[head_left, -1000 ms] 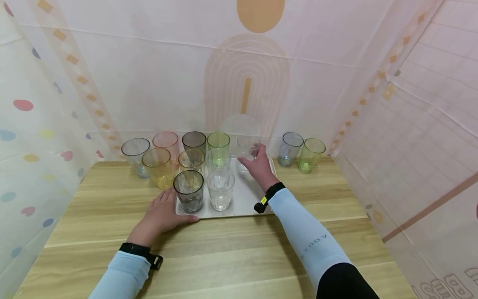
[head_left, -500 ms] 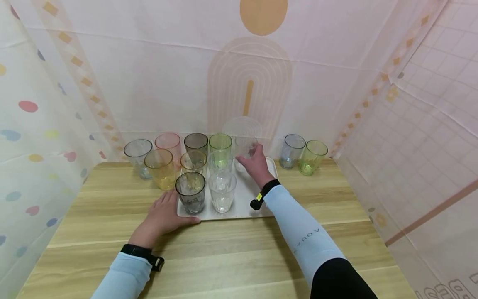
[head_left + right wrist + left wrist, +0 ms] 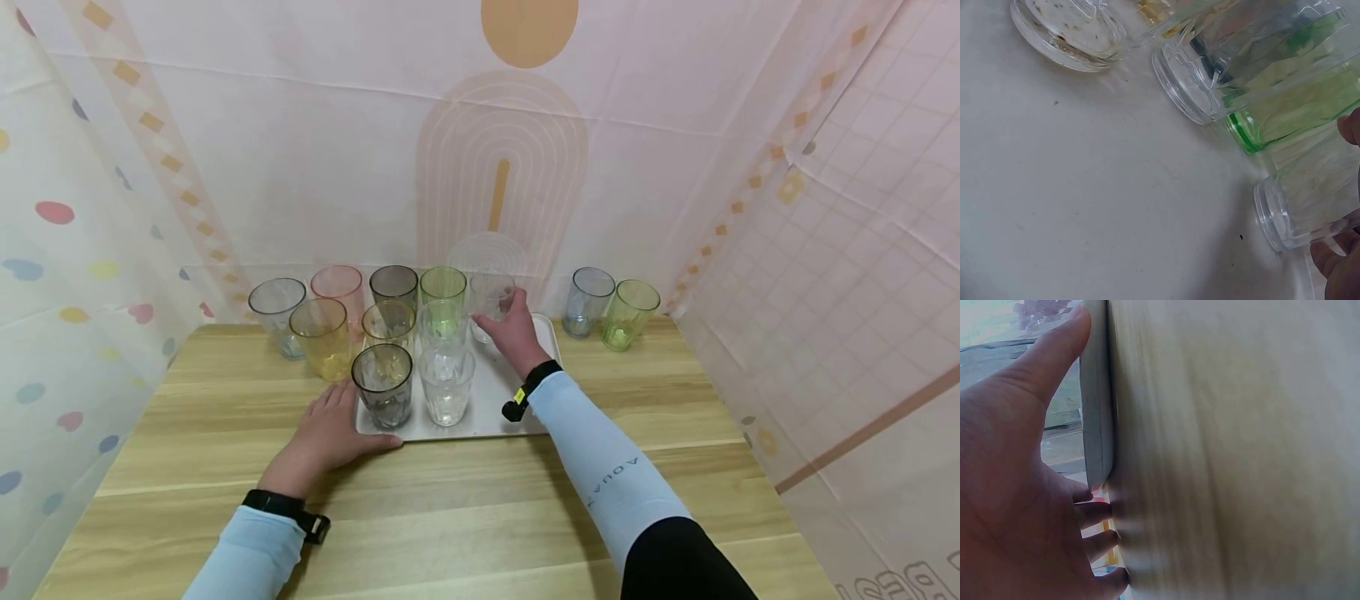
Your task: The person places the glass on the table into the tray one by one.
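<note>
Towards the back of a white tray (image 3: pixel 487 417), my right hand (image 3: pixel 517 333) holds a clear glass (image 3: pixel 490 287) between thumb and fingers. In the right wrist view the clear glass (image 3: pixel 1300 200) stands upright by the tray's rim, right beside a green glass (image 3: pixel 1291 109). My left hand (image 3: pixel 322 429) rests at the tray's near left corner, its thumb along the front edge. Its extended fingers lie along the left side, as the left wrist view shows around the tray edge (image 3: pixel 1097 412). A grey glass (image 3: pixel 384 387) and a clear glass (image 3: pixel 447 392) stand at the tray's front.
Behind them on the tray are an amber glass (image 3: pixel 388 325), a dark glass (image 3: pixel 393 283) and another clear glass. Left of the tray stand a yellow glass (image 3: pixel 322 337), a pink glass (image 3: pixel 337 283) and a bluish glass (image 3: pixel 279 304). A blue glass (image 3: pixel 588 302) and a yellow-green glass (image 3: pixel 632 315) stand right.
My right hand has shifted slightly left with the clear glass, bringing it closer to the green glass. My left hand has stayed at the tray's corner.
</note>
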`<action>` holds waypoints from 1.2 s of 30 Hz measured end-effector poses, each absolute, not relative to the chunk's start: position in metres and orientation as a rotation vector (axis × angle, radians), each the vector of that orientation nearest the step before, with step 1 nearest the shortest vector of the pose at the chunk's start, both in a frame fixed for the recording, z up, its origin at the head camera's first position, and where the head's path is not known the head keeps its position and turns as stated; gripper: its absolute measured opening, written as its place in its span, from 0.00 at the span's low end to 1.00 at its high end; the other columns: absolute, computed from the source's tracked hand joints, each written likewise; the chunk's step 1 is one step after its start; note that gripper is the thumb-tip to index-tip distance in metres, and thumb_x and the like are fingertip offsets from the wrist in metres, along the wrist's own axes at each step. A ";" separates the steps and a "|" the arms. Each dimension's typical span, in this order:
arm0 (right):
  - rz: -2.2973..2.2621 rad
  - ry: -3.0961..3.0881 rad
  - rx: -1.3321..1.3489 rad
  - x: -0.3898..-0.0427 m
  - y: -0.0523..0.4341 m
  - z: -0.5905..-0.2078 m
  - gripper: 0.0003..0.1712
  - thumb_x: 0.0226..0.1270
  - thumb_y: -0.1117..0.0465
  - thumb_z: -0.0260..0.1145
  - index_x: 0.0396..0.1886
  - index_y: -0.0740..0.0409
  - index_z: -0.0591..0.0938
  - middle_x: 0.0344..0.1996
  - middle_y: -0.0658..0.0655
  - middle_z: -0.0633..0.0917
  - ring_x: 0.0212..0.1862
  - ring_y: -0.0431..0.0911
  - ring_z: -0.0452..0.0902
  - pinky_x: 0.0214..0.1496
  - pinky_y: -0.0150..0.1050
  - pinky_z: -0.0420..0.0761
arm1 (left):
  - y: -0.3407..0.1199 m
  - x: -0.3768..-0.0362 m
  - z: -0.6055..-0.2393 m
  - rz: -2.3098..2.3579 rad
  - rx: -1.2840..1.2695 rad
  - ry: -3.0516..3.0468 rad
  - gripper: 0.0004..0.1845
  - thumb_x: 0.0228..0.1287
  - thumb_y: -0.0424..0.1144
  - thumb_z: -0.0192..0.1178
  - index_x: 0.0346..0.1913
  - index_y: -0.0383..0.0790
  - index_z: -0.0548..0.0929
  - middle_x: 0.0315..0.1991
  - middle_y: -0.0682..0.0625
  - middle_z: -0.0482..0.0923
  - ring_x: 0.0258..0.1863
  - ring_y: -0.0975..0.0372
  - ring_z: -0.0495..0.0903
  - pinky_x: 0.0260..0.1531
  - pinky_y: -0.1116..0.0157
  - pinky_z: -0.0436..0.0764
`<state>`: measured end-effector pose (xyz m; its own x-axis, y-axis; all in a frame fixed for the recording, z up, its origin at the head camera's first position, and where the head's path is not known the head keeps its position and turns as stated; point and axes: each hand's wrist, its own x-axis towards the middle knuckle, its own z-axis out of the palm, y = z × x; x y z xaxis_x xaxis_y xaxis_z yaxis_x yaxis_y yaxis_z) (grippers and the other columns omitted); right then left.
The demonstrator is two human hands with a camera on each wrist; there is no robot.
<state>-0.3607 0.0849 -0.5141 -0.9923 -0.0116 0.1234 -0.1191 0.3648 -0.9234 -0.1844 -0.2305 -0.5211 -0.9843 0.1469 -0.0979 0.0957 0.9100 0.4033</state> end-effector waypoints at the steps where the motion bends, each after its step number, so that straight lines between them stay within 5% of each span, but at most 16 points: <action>1: 1.716 -2.517 0.117 -0.360 0.085 -0.514 0.52 0.72 0.48 0.81 0.82 0.57 0.59 0.72 0.66 0.74 0.75 0.59 0.72 0.77 0.56 0.75 | -0.230 -0.185 -0.521 0.609 0.188 2.946 0.81 0.53 0.79 0.75 0.85 0.19 0.48 0.84 0.20 0.50 0.82 0.25 0.51 0.80 0.27 0.53; 9: 1.715 -2.539 0.106 -0.345 0.103 -0.514 0.58 0.71 0.50 0.82 0.87 0.58 0.55 0.78 0.67 0.70 0.80 0.59 0.66 0.81 0.55 0.72 | -0.228 -0.183 -0.521 0.613 0.202 2.951 0.82 0.51 0.81 0.75 0.85 0.18 0.49 0.84 0.20 0.51 0.82 0.25 0.52 0.79 0.26 0.55; 15: 1.725 -2.497 0.086 -0.312 0.147 -0.510 0.47 0.76 0.51 0.78 0.81 0.62 0.63 0.73 0.68 0.74 0.75 0.58 0.71 0.79 0.54 0.74 | -0.228 -0.182 -0.523 0.608 0.214 2.957 0.81 0.52 0.80 0.76 0.84 0.17 0.50 0.83 0.19 0.52 0.81 0.24 0.53 0.79 0.26 0.55; 20: 1.729 -2.466 0.027 -0.285 0.201 -0.510 0.31 0.78 0.55 0.76 0.68 0.68 0.75 0.60 0.67 0.82 0.60 0.54 0.80 0.63 0.46 0.84 | -0.231 -0.183 -0.523 0.610 0.215 2.955 0.81 0.52 0.80 0.75 0.85 0.18 0.49 0.84 0.20 0.51 0.81 0.24 0.52 0.79 0.26 0.55; 25: 1.629 -2.429 -0.106 -0.275 0.255 -0.516 0.21 0.78 0.52 0.76 0.54 0.66 0.83 0.44 0.59 0.85 0.44 0.47 0.80 0.42 0.32 0.83 | -0.234 -0.184 -0.525 0.624 0.194 2.945 0.82 0.52 0.82 0.74 0.85 0.19 0.47 0.85 0.20 0.49 0.82 0.25 0.50 0.79 0.26 0.53; 30: 1.609 -2.377 -0.271 -0.280 0.291 -0.518 0.29 0.79 0.48 0.74 0.60 0.67 0.79 0.46 0.58 0.81 0.45 0.49 0.77 0.43 0.36 0.80 | -0.235 -0.185 -0.525 0.614 0.191 2.954 0.83 0.52 0.82 0.73 0.86 0.19 0.47 0.85 0.21 0.49 0.82 0.25 0.51 0.79 0.26 0.53; 36: 1.658 -2.349 -0.337 -0.295 0.307 -0.517 0.52 0.76 0.42 0.76 0.81 0.65 0.60 0.67 0.67 0.70 0.67 0.58 0.71 0.67 0.50 0.77 | -0.234 -0.183 -0.521 0.615 0.188 2.952 0.82 0.52 0.80 0.75 0.85 0.19 0.47 0.84 0.20 0.50 0.81 0.24 0.52 0.78 0.25 0.54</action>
<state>-0.2951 0.3072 -0.5174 -0.9430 0.3261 0.0671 0.0459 0.3270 -0.9439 -0.1831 -0.2339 -0.5214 -0.9850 0.1458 -0.0919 0.0969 0.9096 0.4039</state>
